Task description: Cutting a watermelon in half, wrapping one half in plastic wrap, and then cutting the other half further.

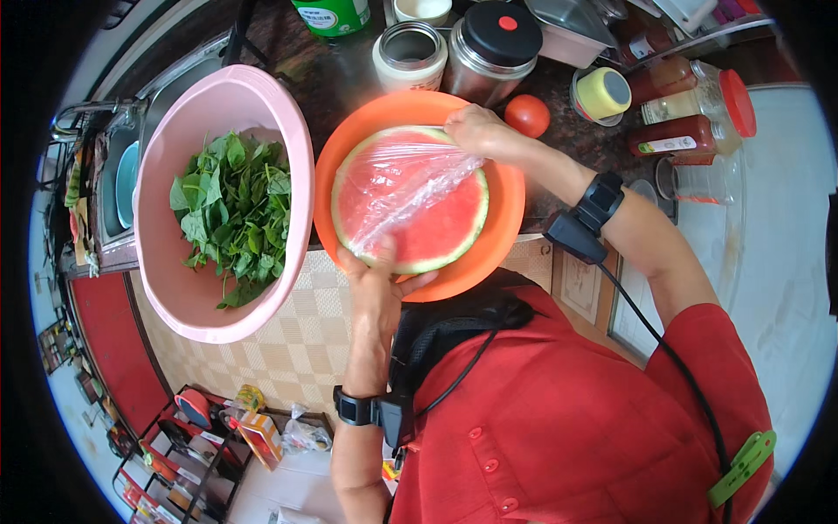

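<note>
A cut watermelon half (432, 229) lies face up in an orange plastic basin (507, 223). Clear plastic wrap (393, 167) covers the upper left part of its red flesh, with a bunched edge running diagonally across. My right hand (474, 134) pinches the wrap at the upper right of the melon. At the near left rim, my left hand (376, 278) has its thumb on the wrapped edge and its other fingers around the melon and basin side; exactly what these fingers press on is partly hidden.
At the left, a pink basin (154, 196) holds leafy greens (242, 216). Behind the orange basin stand an open thermos jar (409, 59) and a steel vacuum flask (491, 52). A tomato (527, 116), a yellow-green cup (603, 93) and several jars (681, 134) are at the right. A sink (114, 190) lies far left.
</note>
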Tool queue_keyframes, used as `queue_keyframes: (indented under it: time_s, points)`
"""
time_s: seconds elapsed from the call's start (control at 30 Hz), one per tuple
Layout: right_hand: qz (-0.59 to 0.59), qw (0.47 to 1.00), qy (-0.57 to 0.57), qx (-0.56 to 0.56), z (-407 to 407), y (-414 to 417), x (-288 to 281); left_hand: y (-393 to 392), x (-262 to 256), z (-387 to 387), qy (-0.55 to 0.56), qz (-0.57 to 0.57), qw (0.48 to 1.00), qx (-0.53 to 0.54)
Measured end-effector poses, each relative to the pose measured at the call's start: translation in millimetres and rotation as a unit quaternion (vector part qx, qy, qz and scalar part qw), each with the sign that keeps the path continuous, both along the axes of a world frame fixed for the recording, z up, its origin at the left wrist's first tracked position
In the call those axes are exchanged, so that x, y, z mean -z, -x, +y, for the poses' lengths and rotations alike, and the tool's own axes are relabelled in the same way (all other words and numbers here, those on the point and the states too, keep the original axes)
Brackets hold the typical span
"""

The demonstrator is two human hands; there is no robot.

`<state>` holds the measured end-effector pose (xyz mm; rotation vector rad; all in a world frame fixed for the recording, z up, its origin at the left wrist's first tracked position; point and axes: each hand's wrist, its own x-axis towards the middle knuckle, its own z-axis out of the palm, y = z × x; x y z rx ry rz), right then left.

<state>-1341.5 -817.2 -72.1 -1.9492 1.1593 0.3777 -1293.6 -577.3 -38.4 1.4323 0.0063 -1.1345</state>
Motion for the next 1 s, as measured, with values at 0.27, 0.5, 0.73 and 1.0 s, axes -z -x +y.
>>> queue_keyframes:
  time_s: [0.27,0.5,0.73,1.0]
  points:
    - [-0.221,0.958,-0.095,0.154,16,25,19,-26,3,1,0.053,0.143,0.987,-0.042]
    - [-0.241,0.955,-0.099,0.143,25,49,12,-35,4,6,0.061,0.132,0.989,0.007]
    - [-0.294,0.914,-0.232,0.156,12,71,-16,-33,-1,3,0.032,0.126,0.992,0.003]
    - [-0.349,0.830,-0.429,0.069,8,66,-42,-33,-3,1,0.029,0.127,0.991,0.005]
